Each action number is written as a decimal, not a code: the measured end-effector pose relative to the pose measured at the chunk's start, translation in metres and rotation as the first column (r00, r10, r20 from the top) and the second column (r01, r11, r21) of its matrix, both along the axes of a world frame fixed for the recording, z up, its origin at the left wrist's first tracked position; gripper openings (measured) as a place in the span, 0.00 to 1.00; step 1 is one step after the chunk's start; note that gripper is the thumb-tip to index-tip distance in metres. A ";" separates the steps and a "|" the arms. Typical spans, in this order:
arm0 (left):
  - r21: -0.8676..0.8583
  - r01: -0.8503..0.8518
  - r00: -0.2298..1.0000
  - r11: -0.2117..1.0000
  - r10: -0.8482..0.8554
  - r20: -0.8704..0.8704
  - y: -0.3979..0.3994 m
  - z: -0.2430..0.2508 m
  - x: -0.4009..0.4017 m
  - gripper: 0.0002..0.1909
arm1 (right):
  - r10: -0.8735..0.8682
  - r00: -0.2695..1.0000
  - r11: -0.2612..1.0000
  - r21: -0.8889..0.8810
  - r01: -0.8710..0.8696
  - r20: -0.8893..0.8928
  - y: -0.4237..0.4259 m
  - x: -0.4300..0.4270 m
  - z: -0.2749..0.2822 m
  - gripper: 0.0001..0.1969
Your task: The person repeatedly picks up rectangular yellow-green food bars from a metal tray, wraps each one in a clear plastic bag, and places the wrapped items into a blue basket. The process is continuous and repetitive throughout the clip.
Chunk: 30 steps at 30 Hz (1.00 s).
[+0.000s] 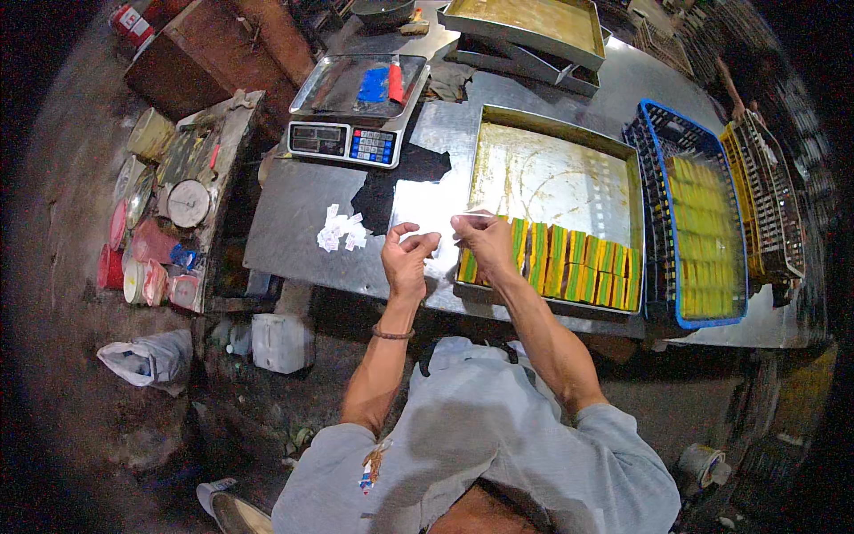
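My left hand [405, 261] is raised over the metal table's front edge. Its thumb and index finger are apart, with nothing visible between them. Close by on the right, my right hand [490, 247] pinches a thin pale sheet [472, 214], perhaps film or paper; glare hides its outline. Under and behind the hands lies a bright white stack of sheets [417, 200]. Upright layered cake slices [574, 263], green, yellow and brown, stand in rows along the near side of a shallow metal tray [557, 180]. Left of my hands is a loose pile of small printed paper slips [341, 230].
A digital scale [343, 142] carries a red-handled scraper [395, 80] and a blue piece. Right of the tray, a blue plastic crate [710, 317] holds wrapped slices. More metal trays [527, 27] are stacked behind. Tubs and a dial scale [189, 203] occupy a side table.
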<state>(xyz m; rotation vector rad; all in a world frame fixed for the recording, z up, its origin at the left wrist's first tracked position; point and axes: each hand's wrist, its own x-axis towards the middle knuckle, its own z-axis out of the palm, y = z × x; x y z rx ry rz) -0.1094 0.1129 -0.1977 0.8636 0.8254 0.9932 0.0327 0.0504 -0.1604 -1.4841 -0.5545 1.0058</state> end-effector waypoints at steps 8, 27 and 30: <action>-0.095 0.024 0.952 0.995 -0.052 -0.302 0.022 -0.064 -0.006 0.20 | -0.050 0.996 0.998 -0.051 0.046 -0.076 -0.025 0.057 -0.059 0.17; 0.425 0.713 0.691 0.558 -0.457 -0.560 -0.044 0.085 0.103 0.15 | 0.363 0.440 0.913 -0.218 -0.346 0.821 -0.123 0.138 0.075 0.10; 0.403 0.630 0.755 0.664 -0.401 -0.519 -0.066 0.079 0.107 0.08 | 0.232 0.605 0.957 -0.067 -0.282 0.761 -0.142 0.139 0.070 0.06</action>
